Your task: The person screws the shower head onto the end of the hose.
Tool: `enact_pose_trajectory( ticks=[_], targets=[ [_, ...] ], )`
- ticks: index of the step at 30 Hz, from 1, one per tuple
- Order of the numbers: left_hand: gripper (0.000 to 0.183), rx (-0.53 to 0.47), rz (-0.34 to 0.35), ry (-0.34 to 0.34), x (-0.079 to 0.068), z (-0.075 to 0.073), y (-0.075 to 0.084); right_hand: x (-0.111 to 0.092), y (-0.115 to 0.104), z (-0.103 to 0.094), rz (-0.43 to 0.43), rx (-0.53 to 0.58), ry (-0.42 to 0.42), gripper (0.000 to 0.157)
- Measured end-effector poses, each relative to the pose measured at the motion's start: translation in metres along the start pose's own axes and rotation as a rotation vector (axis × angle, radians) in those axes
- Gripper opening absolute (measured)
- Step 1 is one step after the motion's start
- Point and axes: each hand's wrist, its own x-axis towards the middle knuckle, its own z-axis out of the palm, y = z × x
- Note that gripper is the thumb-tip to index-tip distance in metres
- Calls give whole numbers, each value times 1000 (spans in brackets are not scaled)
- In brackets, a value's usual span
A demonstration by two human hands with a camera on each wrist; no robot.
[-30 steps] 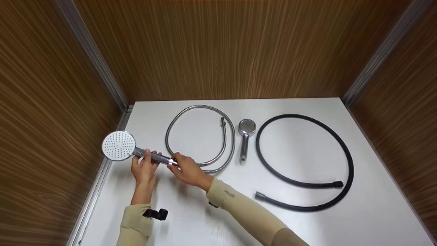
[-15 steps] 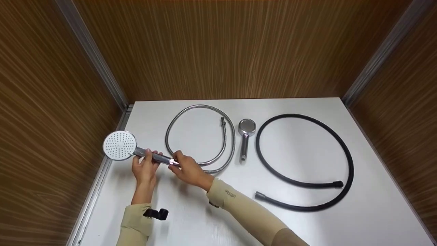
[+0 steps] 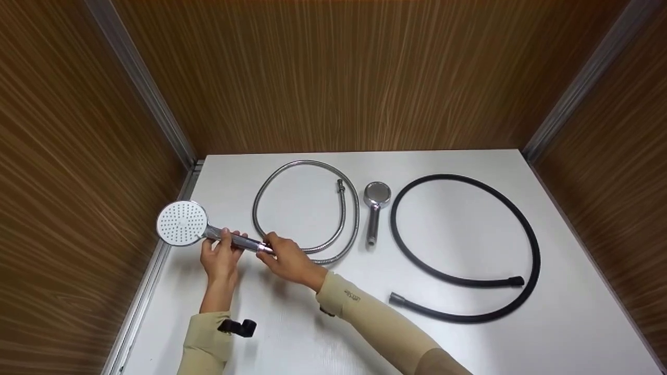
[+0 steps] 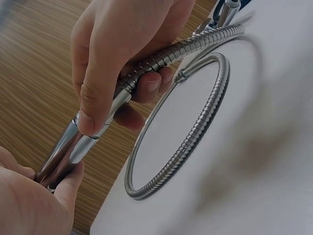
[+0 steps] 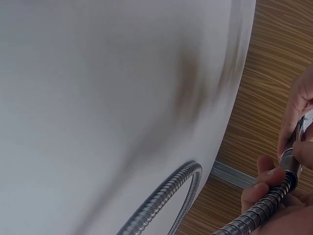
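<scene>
A large hand shower (image 3: pixel 182 223) with a white, dotted spray face is held above the table's left side, its face toward the head camera. My left hand (image 3: pixel 221 260) grips its chrome handle (image 3: pixel 246 241). At the handle's lower end, my right hand (image 3: pixel 289 260) pinches the end fitting (image 4: pixel 120 100) of a metal shower hose (image 4: pixel 195 132). In the left wrist view, fitting and handle meet in line, and the right thumb lies across the joint. From there the hose runs under the right palm and loops on the table.
A smaller chrome hand shower (image 3: pixel 377 194) lies mid-table. Right of it lies a looped black hose (image 3: pixel 536 250) with its grey end (image 3: pixel 397 298) toward the front. The metal hose's free end (image 3: pixel 340 185) rests inside its loop. Wood-patterned walls (image 3: pixel 333 78) enclose the white table (image 3: pixel 292 333).
The right fingers shift very slightly around the fitting. Both hands keep their holds, and the things on the table stay in place.
</scene>
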Motion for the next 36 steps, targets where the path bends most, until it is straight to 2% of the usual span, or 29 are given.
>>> enact_pose_trajectory(
  ticks=[7,14,27,36],
  targets=[
    [22,2,7,0,1,1,-1,0,1,1,-7,3,25,27],
    [23,5,1,-2,1,1,-1,-1,3,2,-17,11,32,40],
    [23,-11,4,-5,1,-1,-2,-1,2,4,-5,22,32,28],
    [22,16,23,0,2,-1,-3,0,3,4,-11,12,26,26]
  ],
)
